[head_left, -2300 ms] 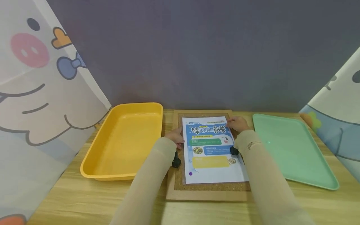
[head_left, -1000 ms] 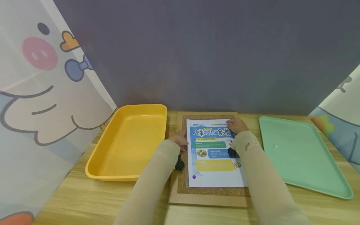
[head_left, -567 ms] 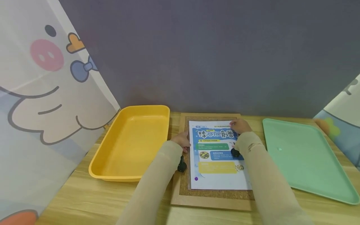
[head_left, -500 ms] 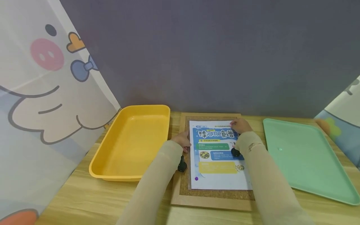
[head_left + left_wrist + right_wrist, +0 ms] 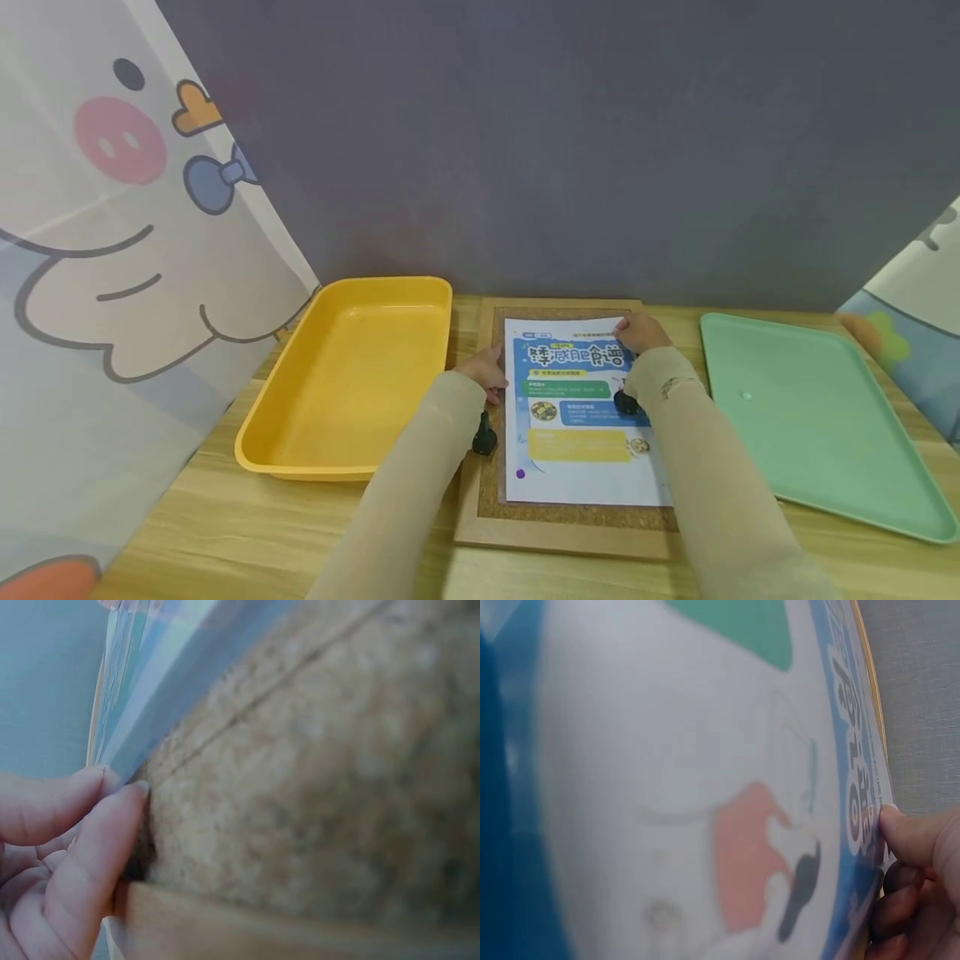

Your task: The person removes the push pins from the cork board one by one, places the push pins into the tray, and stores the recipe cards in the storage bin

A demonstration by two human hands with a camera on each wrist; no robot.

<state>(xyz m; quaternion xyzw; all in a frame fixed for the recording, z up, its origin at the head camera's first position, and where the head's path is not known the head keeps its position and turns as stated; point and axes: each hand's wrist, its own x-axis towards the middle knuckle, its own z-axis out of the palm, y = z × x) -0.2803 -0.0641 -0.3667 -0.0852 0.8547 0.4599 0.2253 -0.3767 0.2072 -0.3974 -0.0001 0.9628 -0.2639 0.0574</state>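
A printed poster sheet [image 5: 577, 483] with blue, green and yellow panels lies over a wood-framed cork board [image 5: 562, 537]. At the sheet's left edge is my left hand [image 5: 482, 372]; in the left wrist view its thumb and finger pinch a translucent, shiny edge [image 5: 161, 712] above the cork. My right hand [image 5: 642, 332] pinches the upper right corner of the sheet, its thumb [image 5: 904, 832] on the printed face. A small purple dot [image 5: 521, 473] shows near the lower left corner; whether it is a pin I cannot tell. My right sleeve hides the sheet's lower right edge.
A yellow tray [image 5: 251, 417] stands left of the board and a flat green tray [image 5: 817, 417] right of it, with a tiny pale spot [image 5: 746, 396] on it. A grey panel [image 5: 555, 150] rises behind the wooden table [image 5: 187, 533].
The head view has shifted, so the board, trays and hands appear farther right than at first. Both hands stay at the same places on the poster.
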